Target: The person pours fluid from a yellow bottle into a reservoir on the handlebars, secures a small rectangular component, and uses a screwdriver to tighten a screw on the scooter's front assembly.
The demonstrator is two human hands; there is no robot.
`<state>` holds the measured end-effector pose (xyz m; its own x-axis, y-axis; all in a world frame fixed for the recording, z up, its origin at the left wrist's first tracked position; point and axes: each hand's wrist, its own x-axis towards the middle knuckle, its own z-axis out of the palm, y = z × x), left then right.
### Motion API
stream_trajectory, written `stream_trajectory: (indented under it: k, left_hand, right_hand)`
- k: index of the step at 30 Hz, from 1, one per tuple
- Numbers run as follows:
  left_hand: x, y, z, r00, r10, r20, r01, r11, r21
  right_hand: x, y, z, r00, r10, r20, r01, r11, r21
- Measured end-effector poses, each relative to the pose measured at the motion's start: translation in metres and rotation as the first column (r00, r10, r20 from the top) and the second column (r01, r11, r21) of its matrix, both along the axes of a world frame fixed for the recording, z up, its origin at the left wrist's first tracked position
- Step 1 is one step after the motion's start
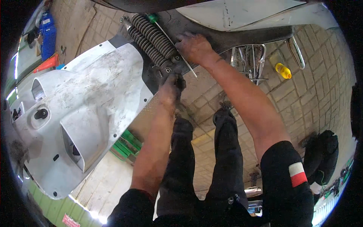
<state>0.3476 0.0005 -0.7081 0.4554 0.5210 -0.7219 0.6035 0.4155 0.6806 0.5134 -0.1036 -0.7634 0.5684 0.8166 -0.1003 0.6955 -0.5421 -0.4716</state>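
Two shock absorbers with dark coil springs [151, 38] lie side by side on the black floorboard [223, 38] of a scooter. Along their right side rests a screwdriver [152, 18] with a green handle, its long shaft slanting down past the springs. My left hand [171, 90] is closed at the lower end of the shock absorbers; its dark fingers hide what they grip. Farther right, my right hand [194, 49] lies on the floorboard beside the screwdriver shaft, fingers stretched out and holding nothing visible. The scooter's scuffed white leg shield [107, 72] fills the left side.
A yellow bottle [283, 70] lies on the paving at right, near a chrome metal part [248, 60]. Below the leg shield is a green crate [126, 145]. An orange cone [47, 62] lies far left. Another person's dark-clothed legs [321, 155] show at right.
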Motion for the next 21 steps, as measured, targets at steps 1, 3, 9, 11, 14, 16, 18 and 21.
stream_trajectory:
  k: [1, 3, 9, 11, 14, 16, 18, 21]
  left_hand:
    - [-0.011, 0.003, -0.004, 0.942, -0.328, -0.071, 0.336, 0.923, 0.187]
    - [-0.028, 0.010, -0.020, 0.779, -0.596, -0.194, 0.624, 0.707, 0.334]
    - [-0.028, -0.006, 0.003, 0.467, -0.782, -0.412, 0.840, 0.246, 0.484]
    - [0.003, -0.045, 0.042, 0.954, 0.277, 0.111, -0.150, 0.766, -0.625]
    - [-0.046, -0.035, 0.031, 0.918, -0.387, 0.089, 0.383, 0.922, 0.061]
    - [-0.066, -0.031, 0.033, 0.978, -0.182, 0.105, 0.198, 0.966, -0.166]
    - [-0.085, -0.022, 0.040, 0.967, 0.246, 0.062, -0.163, 0.789, -0.592]
    - [-0.102, -0.016, 0.048, 0.962, 0.270, 0.032, -0.194, 0.764, -0.615]
  right_hand:
    - [0.003, -0.001, 0.001, 1.000, 0.000, 0.002, 0.000, 1.000, -0.003]
    - [0.007, -0.003, 0.005, 1.000, 0.009, -0.005, -0.009, 1.000, 0.025]
    - [-0.037, -0.036, 0.087, 0.912, -0.096, -0.398, 0.084, 0.995, -0.047]
    - [-0.059, -0.054, 0.073, 0.902, -0.081, -0.424, 0.054, 0.996, -0.074]
    - [-0.071, -0.048, 0.091, 0.870, 0.000, -0.493, -0.021, 0.999, -0.037]
    - [-0.057, -0.044, 0.112, 0.851, 0.017, -0.524, -0.031, 0.999, -0.018]
    - [-0.034, -0.033, 0.129, 0.672, 0.206, -0.711, -0.358, 0.931, -0.069]
    - [-0.018, -0.001, 0.100, 0.632, 0.067, -0.772, -0.277, 0.950, -0.144]
